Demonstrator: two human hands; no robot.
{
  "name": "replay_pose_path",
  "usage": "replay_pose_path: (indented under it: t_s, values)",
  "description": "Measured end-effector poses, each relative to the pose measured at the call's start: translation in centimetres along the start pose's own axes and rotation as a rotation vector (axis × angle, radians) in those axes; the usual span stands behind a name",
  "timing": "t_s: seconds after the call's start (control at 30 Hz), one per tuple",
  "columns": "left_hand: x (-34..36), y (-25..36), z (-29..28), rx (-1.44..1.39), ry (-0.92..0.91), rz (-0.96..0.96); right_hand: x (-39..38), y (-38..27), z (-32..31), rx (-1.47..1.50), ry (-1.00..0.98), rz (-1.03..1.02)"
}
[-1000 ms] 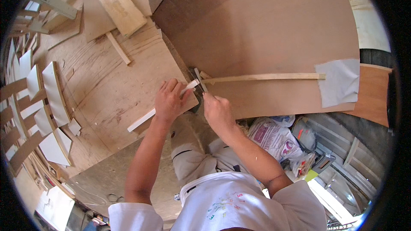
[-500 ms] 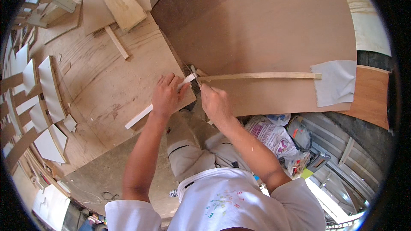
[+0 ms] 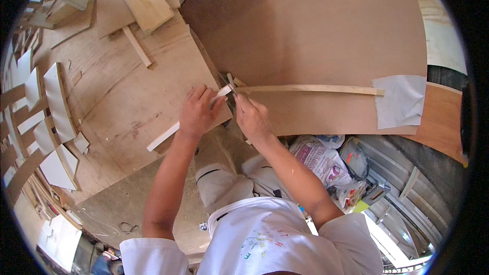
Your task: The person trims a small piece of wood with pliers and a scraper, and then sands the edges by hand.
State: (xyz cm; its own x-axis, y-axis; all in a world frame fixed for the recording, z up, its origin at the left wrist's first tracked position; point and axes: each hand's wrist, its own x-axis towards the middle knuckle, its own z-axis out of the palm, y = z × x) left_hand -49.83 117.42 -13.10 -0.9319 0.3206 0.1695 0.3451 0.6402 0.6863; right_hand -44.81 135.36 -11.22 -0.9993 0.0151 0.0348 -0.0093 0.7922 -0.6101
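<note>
My left hand [image 3: 199,112] presses and grips a narrow white strip [image 3: 163,136] on the plywood board [image 3: 132,102], near the board's right corner. My right hand [image 3: 253,118] is closed on a narrow, greyish tool [image 3: 232,86], its exact kind unclear, which crosses the strip's right end. Just right of the tool a long pale wooden batten [image 3: 321,89] runs across a large brown sheet [image 3: 326,30], reaching onto a grey cloth [image 3: 399,104].
A thick plank [image 3: 142,0] and short batten [image 3: 136,46] lie at the back left. Several white-faced offcuts [image 3: 59,102] crowd the left side. Plastic sacks [image 3: 318,158] and a clutter of metal and other items sit below the sheet's front edge, beside my legs.
My right hand has moved slightly forward with the tool along the strip's end. My left hand keeps its hold on the strip. The whole view has shifted a little.
</note>
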Motion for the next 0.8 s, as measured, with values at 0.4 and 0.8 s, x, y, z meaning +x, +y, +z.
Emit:
replay_pose_path:
  t_s: [0.4,0.8]
  values:
    - [0.0,-0.1,-0.1,0.025,-0.011,0.039,-0.4,0.0,0.9,0.013,0.070,0.008]
    - [-0.1,0.0,0.1,-0.049,-0.024,-0.027,-1.7,1.1,1.2,0.012,0.101,0.002]
